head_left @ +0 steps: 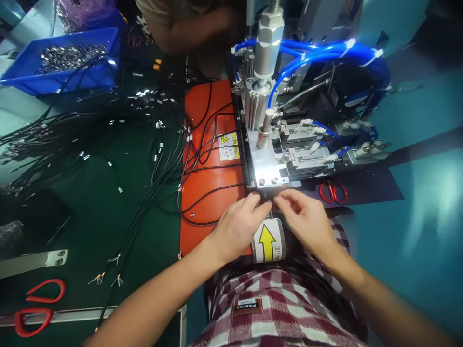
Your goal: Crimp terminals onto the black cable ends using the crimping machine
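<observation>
Both hands meet at the near end of a metal machine (pixel 258 159) with blue air tubes. My left hand (pixel 240 221) is closed in a pinch at the machine's front edge, over the orange plate (pixel 213 193); what it grips is too small to make out. Just right of it, my right hand (pixel 306 214) has thumb and forefinger pressed together on something tiny and unclear. Black cables (pixel 217 189) run across the orange plate into the side of the machine. Below the fingers is a white label with a yellow arrow (pixel 266 243).
A blue bin (pixel 72 79) of small metal parts stands upper left. Many black cables (pixel 155 180) cover the green table. Red-handled scissors (pixel 34 320) lie lower left, another red-handled pair (pixel 333 192) right of the machine. Another person's arm (pixel 200 31) is at the top.
</observation>
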Available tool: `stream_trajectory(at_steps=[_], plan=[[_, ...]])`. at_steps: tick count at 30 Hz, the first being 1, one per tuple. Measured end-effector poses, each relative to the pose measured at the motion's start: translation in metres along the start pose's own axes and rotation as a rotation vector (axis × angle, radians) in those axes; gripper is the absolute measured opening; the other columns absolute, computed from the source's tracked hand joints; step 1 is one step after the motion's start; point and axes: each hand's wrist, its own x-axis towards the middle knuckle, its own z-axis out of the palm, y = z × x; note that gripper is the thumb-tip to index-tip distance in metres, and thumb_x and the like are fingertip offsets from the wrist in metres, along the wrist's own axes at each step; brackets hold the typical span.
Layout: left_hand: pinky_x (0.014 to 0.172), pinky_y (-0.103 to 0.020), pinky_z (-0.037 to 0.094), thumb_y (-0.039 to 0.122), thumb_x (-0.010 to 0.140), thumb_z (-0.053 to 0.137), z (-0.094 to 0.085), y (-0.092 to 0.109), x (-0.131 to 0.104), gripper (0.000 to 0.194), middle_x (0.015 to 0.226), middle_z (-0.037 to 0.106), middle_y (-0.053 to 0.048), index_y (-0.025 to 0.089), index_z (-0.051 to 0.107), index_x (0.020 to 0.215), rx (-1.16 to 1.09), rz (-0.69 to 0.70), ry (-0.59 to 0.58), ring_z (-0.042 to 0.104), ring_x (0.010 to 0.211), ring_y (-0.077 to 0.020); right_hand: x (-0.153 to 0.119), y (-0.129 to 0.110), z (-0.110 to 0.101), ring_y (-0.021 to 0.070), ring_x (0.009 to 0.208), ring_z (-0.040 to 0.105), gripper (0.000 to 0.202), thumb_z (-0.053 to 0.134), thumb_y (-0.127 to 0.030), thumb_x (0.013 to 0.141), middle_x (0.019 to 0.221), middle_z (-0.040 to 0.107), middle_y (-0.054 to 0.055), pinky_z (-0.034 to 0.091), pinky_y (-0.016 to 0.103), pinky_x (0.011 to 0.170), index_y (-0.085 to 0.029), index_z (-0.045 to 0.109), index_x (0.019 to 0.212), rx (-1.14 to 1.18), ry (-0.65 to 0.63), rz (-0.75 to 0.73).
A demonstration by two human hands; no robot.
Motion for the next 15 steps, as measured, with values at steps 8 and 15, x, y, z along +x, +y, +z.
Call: stream_trajectory(at_steps=[8, 15], plan=[[0.064, -0.026, 0.051, 0.017, 0.096, 0.04, 0.001, -0.001, -0.001, 0.025, 0.087, 0.054, -0.006, 0.014, 0.063, 0.107, -0.007, -0.017, -0.019, 0.056, 0.074, -0.0157, 0.003, -0.003, 0.02, 0.0101, 0.051, 0.033, 0.018, 0.064, -0.031, 0.078, 0.054, 0.039, -0.006, 0.027, 0.024, 0.047, -0.018, 0.058, 0.067, 0.28, 0.093, 0.09], [0.062, -0.026, 0.052, 0.016, 0.096, 0.042, 0.002, -0.001, -0.002, 0.027, 0.085, 0.054, -0.006, 0.014, 0.062, 0.114, -0.018, -0.014, 0.008, 0.055, 0.071, -0.0154, 0.0, 0.008, 0.021, 0.0118, 0.053, 0.041, 0.018, 0.065, -0.035, 0.075, 0.058, 0.048, -0.003, 0.034, 0.024, 0.048, -0.018, 0.06, 0.072, 0.459, 0.107, 0.105]])
